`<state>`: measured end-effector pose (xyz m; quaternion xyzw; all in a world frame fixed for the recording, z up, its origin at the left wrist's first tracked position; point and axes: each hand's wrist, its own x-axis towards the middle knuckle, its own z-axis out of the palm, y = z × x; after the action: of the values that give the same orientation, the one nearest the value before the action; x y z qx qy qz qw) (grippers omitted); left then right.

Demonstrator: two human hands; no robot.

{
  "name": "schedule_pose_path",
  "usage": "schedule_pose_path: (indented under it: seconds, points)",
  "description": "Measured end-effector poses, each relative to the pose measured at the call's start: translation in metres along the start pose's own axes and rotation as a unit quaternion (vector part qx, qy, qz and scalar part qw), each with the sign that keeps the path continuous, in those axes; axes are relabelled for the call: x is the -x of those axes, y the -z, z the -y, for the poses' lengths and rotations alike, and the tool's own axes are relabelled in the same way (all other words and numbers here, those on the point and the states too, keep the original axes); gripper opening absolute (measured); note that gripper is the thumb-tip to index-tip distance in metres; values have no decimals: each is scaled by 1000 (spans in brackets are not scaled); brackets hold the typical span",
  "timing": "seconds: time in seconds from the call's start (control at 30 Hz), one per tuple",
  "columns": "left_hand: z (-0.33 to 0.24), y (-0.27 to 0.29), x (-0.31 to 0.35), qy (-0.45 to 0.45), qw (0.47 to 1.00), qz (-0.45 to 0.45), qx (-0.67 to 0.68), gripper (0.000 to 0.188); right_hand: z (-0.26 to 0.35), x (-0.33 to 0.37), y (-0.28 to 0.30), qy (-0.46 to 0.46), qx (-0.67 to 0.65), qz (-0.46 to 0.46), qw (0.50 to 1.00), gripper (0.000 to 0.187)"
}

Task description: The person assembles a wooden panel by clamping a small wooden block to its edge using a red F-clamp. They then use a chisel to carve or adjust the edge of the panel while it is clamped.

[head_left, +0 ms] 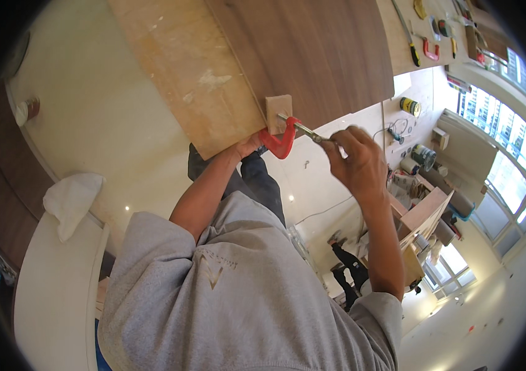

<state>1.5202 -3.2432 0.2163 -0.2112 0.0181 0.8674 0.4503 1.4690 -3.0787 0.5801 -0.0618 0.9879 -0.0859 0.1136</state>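
Grey shirt (238,303) foremost. At the edge of the brown board (312,55) we see a red clamp (283,148), its screw (305,130) against a wood block (278,106), presumably sparing the surface; our right hand (356,164) encloses the screw's outer end; our left hand's (249,145) grip we cannot tell.

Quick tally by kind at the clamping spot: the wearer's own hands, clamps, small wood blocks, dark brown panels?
Hands: 2 (left hand, right hand)
Red clamp: 1
Small wood block: 1
Dark brown panel: 1
Total: 5
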Motion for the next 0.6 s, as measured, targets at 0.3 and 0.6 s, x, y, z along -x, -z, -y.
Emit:
schedule_pose_path:
  seconds: [0.3,0.6]
  points:
    - [2,-8,3,-37,997,-45,-42,44,54,18,12,-112,-181,117,970,32]
    - [3,9,-1,-9,1000,-5,23,52,20,7,2,125,13,31,992,39]
